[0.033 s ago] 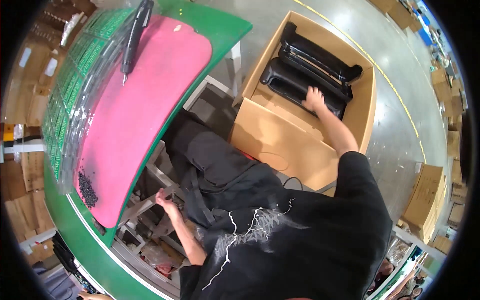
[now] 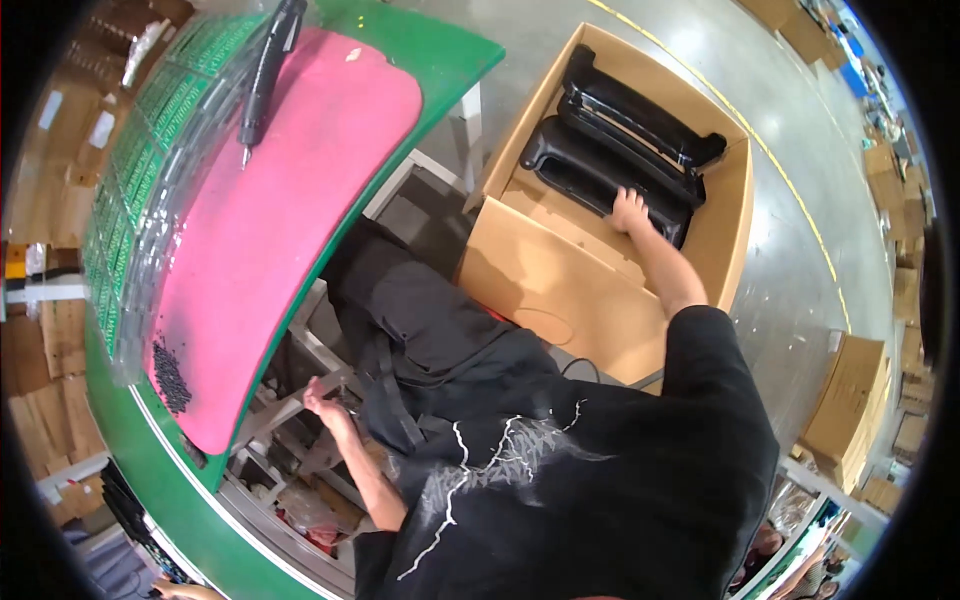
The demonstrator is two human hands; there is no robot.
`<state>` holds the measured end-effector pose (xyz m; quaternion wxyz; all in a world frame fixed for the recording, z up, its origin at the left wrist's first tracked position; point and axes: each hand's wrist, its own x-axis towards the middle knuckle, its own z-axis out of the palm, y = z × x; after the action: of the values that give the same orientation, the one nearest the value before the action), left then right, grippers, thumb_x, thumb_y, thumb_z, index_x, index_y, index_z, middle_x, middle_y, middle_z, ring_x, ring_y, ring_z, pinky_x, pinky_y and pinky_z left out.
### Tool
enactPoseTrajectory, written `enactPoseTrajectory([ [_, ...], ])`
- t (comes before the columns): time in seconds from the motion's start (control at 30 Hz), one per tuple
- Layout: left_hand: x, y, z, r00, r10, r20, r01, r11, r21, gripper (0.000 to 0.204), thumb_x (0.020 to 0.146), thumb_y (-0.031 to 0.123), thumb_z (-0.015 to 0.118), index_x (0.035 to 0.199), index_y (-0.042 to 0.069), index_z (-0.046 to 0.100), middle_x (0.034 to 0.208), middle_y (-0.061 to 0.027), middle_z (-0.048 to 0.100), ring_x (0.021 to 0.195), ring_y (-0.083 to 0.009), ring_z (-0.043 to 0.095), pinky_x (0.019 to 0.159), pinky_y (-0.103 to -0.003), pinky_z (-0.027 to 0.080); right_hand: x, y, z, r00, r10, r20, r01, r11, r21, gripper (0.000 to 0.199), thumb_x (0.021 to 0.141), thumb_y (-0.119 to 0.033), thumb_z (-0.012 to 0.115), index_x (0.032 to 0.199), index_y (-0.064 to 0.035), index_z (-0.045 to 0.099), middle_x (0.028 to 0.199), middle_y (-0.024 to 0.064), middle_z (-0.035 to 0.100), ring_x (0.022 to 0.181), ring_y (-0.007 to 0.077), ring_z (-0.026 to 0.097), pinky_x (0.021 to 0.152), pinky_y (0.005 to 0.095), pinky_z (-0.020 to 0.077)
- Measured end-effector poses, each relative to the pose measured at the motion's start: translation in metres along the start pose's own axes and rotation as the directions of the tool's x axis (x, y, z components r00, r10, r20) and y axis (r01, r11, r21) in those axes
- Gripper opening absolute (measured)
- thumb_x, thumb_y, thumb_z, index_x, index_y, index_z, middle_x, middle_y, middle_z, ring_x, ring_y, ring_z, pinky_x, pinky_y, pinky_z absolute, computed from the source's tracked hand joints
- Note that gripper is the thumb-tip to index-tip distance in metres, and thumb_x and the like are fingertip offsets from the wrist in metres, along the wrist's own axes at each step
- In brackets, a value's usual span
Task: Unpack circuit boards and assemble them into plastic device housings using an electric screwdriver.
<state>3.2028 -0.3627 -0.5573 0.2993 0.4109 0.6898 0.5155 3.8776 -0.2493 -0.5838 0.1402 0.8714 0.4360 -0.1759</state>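
To my front right, a cardboard box [image 2: 567, 262] holds several long, glossy black moulded parts [image 2: 640, 110] lying side by side. My right hand [image 2: 629, 211] reaches in and touches the near edge of the closest black part [image 2: 580, 155]. Its fingers are stretched out rather than wrapped round the part. Low on the left, my left hand [image 2: 322, 402] hangs beside the bench edge, near the metal frame under it. Its fingers look loosely apart, with nothing visible in them.
A green bench [image 2: 455, 50] with a pink mat [image 2: 290, 200] curves along my left. On it are a black pen-shaped electric screwdriver [image 2: 262, 95], a heap of small black pieces [image 2: 170, 378] and clear plastic sleeves [image 2: 165, 210]. Another carton [image 2: 845, 395] stands at right.
My right hand has drawn slightly back toward me along the black part. My left hand has shifted a little to the left.
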Motion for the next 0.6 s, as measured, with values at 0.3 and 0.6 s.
enactPoseTrajectory([
  [0.3,-0.04,0.052,0.001,0.993,-0.054,-0.103,0.029,0.973,-0.228,0.017,0.085,0.012,0.043,0.101,0.016,0.04,0.115,-0.0019,0.044,0.072,-0.0066,0.035,0.064,-0.02,0.032,0.021,-0.003,0.063,0.99,-0.088,0.111,0.092,0.995,-0.031,0.066,0.07,-0.032,0.068,0.126,-0.0108,0.039,0.127,0.0117,0.046,0.116,0.0289,0.046,0.094,0.0457,0.0385],
  [0.6,-0.004,0.195,0.067,0.938,0.168,0.304,-0.05,0.931,-0.362,0.008,0.082,0.007,0.047,0.089,0.006,0.046,0.089,-0.0084,0.05,0.074,-0.0133,0.044,0.069,-0.024,0.036,-0.02,0.022,0.018,0.85,-0.516,-0.107,0.527,0.822,0.215,0.019,0.076,-0.011,0.055,0.095,-0.0042,0.055,0.096,0.0169,0.059,0.094,0.0325,0.057,0.079,0.0403,0.0455],
])
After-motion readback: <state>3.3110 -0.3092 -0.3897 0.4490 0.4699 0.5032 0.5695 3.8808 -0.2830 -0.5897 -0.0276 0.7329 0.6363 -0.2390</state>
